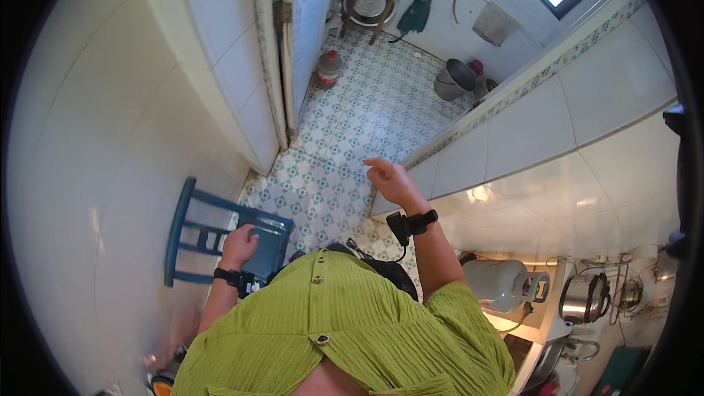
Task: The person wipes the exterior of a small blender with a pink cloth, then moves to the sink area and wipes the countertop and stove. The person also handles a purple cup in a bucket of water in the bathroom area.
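My left hand (240,246) is over the seat edge of a blue wooden chair (263,236) at the left, with its fingers loosely bent and nothing seen in them. Whether it touches the chair I cannot tell. My right hand (389,179) is held out ahead over the patterned tile floor (330,176), near the end of a tiled wall. Its index finger points left, the other fingers are curled, and no object shows in it. Both wrists wear black straps with small devices; a cable runs from the right one.
A doorway with an open door (316,27) lies ahead. Past it are a red-capped plastic bottle (329,69), a grey bucket (455,80), a green broom (419,11) and metal basins (369,3). A gas cylinder (492,284) and a pressure cooker (583,298) stand at the right.
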### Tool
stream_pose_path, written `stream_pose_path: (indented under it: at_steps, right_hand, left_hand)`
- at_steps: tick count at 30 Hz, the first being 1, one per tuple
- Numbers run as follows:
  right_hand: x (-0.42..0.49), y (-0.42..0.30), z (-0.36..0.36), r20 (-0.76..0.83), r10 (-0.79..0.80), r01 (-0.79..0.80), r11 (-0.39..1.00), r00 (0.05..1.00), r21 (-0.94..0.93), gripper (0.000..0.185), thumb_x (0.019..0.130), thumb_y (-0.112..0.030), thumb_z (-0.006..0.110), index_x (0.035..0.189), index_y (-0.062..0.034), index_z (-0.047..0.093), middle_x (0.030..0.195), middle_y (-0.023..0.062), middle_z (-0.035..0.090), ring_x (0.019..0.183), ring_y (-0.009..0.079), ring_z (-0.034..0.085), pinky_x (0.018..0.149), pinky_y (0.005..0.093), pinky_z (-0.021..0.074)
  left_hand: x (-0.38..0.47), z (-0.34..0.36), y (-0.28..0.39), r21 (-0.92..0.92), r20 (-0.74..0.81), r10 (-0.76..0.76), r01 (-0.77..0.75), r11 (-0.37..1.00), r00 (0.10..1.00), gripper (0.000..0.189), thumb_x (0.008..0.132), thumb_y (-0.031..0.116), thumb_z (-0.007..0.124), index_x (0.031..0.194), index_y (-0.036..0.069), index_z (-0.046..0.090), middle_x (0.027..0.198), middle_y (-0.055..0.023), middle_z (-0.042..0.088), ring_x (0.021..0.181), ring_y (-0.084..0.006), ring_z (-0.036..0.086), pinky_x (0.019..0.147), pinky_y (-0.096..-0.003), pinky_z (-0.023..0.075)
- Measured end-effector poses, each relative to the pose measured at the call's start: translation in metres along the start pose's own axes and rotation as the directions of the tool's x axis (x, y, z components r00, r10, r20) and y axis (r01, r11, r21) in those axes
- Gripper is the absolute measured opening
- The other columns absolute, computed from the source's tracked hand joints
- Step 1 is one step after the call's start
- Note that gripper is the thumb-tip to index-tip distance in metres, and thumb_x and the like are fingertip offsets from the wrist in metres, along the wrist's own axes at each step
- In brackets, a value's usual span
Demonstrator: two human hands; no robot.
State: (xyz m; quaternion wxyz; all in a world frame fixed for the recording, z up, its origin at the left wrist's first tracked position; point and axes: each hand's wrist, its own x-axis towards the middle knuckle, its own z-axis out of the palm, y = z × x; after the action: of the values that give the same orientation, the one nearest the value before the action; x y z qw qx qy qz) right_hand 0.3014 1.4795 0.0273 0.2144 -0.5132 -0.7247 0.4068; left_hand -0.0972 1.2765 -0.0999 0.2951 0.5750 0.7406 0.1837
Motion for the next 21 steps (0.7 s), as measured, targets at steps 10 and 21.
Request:
stream_pose_path:
  at_steps: [10,21]
  right_hand:
    - [0.168,0.033,-0.075,-0.143,-0.052,0.065,0.994,0.988,0.087,0.032,0.095,-0.016,0.064,0.124,-0.0019,0.067,0.084,0.0124,0.070,0.074,0.0241,0.066,0.070,0.0362,0.0516]
    - [0.355,0.075,-0.148,-0.262,-0.053,0.103,0.979,0.963,0.178,0.026,0.094,-0.015,0.064,0.116,-0.0037,0.069,0.075,0.0119,0.068,0.066,0.0239,0.063,0.063,0.0370,0.0497]
  left_hand:
    - [0.223,0.000,0.124,0.045,0.149,0.249,-0.258,0.965,0.957,0.037,0.087,0.023,0.068,0.119,0.003,0.068,0.089,-0.0169,0.072,0.081,-0.0340,0.069,0.073,-0.0427,0.0550]
    - [0.403,-0.020,0.204,-0.048,0.267,0.211,-0.206,0.977,0.940,0.038,0.087,0.022,0.069,0.120,0.003,0.068,0.092,-0.0165,0.072,0.083,-0.0311,0.069,0.075,-0.0403,0.0553]
